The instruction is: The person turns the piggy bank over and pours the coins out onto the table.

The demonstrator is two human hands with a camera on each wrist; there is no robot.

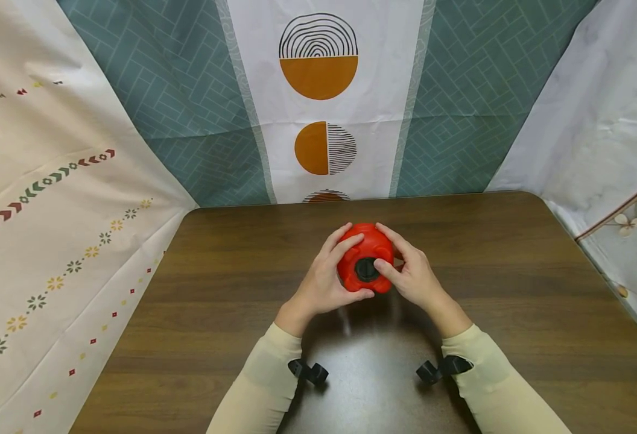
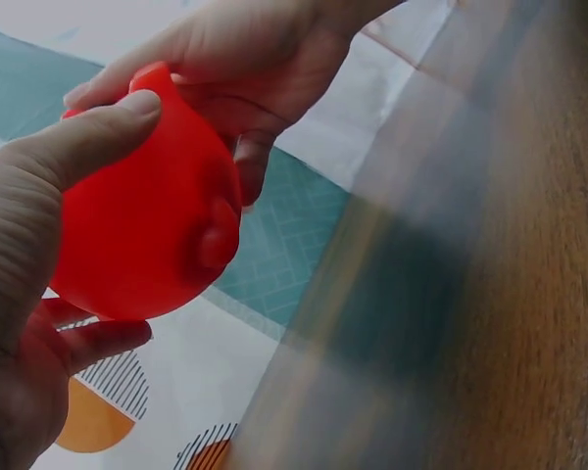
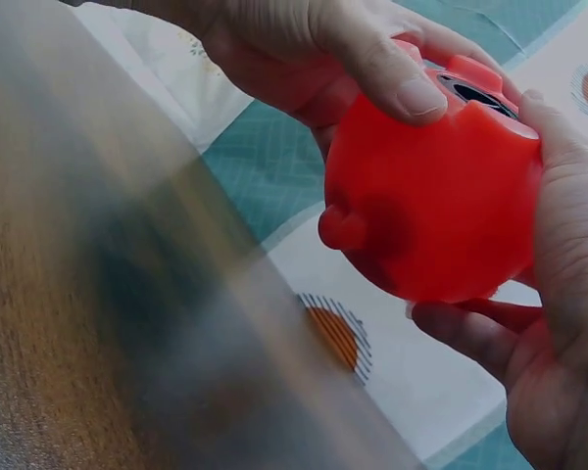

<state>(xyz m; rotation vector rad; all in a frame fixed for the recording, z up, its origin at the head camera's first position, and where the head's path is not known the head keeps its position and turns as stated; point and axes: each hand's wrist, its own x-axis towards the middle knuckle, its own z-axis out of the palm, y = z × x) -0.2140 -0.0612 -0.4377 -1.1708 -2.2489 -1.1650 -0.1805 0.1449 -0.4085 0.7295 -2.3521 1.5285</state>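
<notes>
Now the left hand (image 1: 326, 278) and right hand (image 1: 418, 280) grip the red knobbed vessel (image 1: 371, 242) above the wooden table (image 1: 215, 271), right thumb (image 1: 388, 271) on its black plug (image 1: 365, 269); should either grip slacken, that smooth shell could slip and drop!

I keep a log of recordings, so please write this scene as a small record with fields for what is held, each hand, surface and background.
Held: red rounded object with black round part
Left hand: grips its left side
Right hand: grips its right side, thumb beside the black part
Surface: brown table, below the object
Background: patterned cloths
</notes>
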